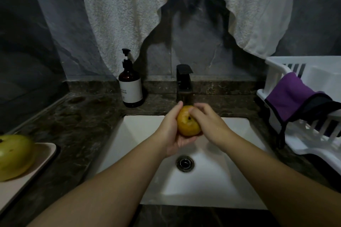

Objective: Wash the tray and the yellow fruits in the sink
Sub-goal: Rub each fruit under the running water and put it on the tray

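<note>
A yellow fruit (187,125) is held over the white sink (140,131), just under the black tap (183,81). My left hand (171,131) cups it from below and the left, fingers curled round it. My right hand (208,121) grips its right side, fingertips on top near the stem pit. A second yellow-green fruit (13,155) lies on a beige tray (42,155) on the counter at the far left, partly cut off by the frame edge.
A brown pump soap bottle (130,86) stands left of the tap. A white dish rack (311,116) with a purple cloth (291,96) fills the right counter. The drain (185,163) lies below my hands. A white towel (129,14) hangs on the wall.
</note>
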